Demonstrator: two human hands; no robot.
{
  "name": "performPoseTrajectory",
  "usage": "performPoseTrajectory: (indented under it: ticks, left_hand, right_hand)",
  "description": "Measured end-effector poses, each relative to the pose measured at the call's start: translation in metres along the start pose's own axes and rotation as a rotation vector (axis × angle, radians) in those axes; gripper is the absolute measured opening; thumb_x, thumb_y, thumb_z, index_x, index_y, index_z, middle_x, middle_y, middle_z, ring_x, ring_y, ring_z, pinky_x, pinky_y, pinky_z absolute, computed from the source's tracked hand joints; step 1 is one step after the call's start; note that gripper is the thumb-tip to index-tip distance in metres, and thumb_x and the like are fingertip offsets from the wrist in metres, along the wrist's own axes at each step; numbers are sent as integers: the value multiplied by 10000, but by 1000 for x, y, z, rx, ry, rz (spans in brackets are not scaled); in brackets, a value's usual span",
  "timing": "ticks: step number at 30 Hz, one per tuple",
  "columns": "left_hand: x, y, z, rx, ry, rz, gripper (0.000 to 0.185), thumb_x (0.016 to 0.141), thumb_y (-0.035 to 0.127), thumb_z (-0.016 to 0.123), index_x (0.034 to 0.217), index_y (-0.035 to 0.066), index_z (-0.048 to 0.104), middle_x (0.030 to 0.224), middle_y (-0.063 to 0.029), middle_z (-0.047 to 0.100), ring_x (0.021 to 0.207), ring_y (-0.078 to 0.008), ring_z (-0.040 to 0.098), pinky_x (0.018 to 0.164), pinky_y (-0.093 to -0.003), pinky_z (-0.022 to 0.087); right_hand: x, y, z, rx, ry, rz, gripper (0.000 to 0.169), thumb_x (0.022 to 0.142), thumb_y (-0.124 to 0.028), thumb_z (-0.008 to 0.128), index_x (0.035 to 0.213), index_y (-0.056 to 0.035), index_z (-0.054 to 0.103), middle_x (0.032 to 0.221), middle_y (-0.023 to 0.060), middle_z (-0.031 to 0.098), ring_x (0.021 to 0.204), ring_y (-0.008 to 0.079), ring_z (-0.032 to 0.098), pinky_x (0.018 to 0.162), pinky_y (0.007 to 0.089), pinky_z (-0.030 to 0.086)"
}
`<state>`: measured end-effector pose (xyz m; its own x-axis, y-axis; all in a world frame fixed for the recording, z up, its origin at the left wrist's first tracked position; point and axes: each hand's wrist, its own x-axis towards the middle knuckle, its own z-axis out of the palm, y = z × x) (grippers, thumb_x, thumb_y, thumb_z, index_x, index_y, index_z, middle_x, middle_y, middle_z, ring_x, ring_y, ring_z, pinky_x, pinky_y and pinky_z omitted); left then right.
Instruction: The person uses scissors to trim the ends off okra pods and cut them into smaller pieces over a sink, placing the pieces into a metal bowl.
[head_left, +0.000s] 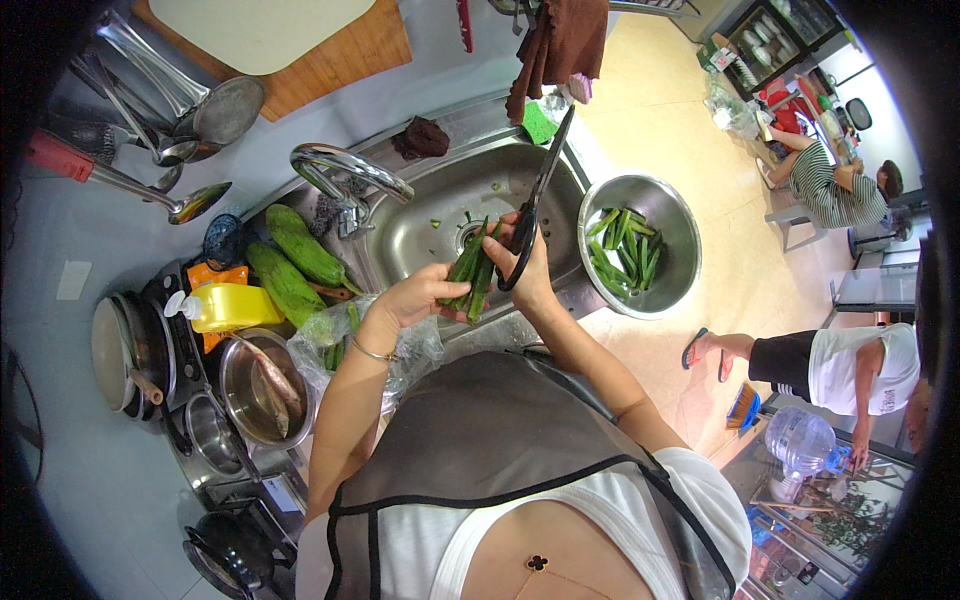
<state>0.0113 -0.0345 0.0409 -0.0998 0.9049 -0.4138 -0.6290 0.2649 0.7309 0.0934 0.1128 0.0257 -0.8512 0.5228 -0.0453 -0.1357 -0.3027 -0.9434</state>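
Several green okra pods (469, 274) are gripped in my left hand (429, 294) over the near edge of the stainless steel sink (420, 247). In my right hand (527, 262) is a pair of black-handled kitchen scissors (541, 176), blades pointing up and away; its fingers also touch the pods. Green trimmings lie around the drain. Right of the sink, a steel bowl (679, 281) holds several okra pieces. Under my left forearm, a clear plastic bag (416, 349) has more green pods in it.
A chrome faucet (352, 169) arches over the sink's left side. Two green gourds (289, 277), a yellow pump bottle (236, 306) and a pot with fish (259, 416) stand at left. A brown cloth (566, 45) hangs ahead. Two people (836, 187) are at right, one holding a water jug (802, 439).
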Motion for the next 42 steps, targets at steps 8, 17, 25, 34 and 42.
performPoseTrajectory:
  ticks: [8, 17, 25, 34, 42]
  left_hand:
    - [13, -16, 5, 125, 129, 152, 348, 824, 233, 555, 1072, 4, 473, 932, -90, 578, 852, -188, 576, 735, -306, 470]
    - [-14, 5, -13, -45, 147, 23, 307, 799, 180, 578, 1001, -38, 503, 802, -129, 585, 717, -220, 599, 652, -326, 491]
    - [-28, 22, -36, 17, 64, -53, 291, 801, 173, 564, 955, -70, 519, 772, -138, 578, 669, -235, 592, 637, -352, 499]
    - [-15, 30, -21, 11, -13, -195, 292, 794, 176, 580, 938, -72, 520, 750, -134, 578, 633, -220, 590, 567, -326, 501]
    - [-3, 25, -31, 10, -28, -293, 247, 799, 148, 570, 912, -64, 510, 698, -122, 564, 575, -202, 566, 496, -331, 486]
  right_hand:
    - [-1, 2, 4, -141, 1, -18, 339, 738, 7, 609, 999, -28, 395, 919, 68, 537, 810, 128, 523, 711, 263, 448]
    - [-9, -14, -35, -650, -182, -83, 611, 616, -217, 756, 1072, 16, 423, 922, 106, 556, 833, 165, 534, 728, 273, 425]
    - [-33, -45, -95, -933, -678, 160, 937, 559, -622, 647, 1169, 8, 316, 1038, 170, 395, 940, 330, 461, 803, 373, 375]
    - [-28, -48, -86, -876, -775, 189, 909, 604, -637, 602, 1142, 50, 348, 1028, 187, 393, 983, 348, 434, 838, 373, 355]
    - [-29, -31, -85, -866, -653, 318, 627, 730, -569, 526, 780, 55, 501, 574, 140, 453, 568, 208, 431, 537, 354, 358]
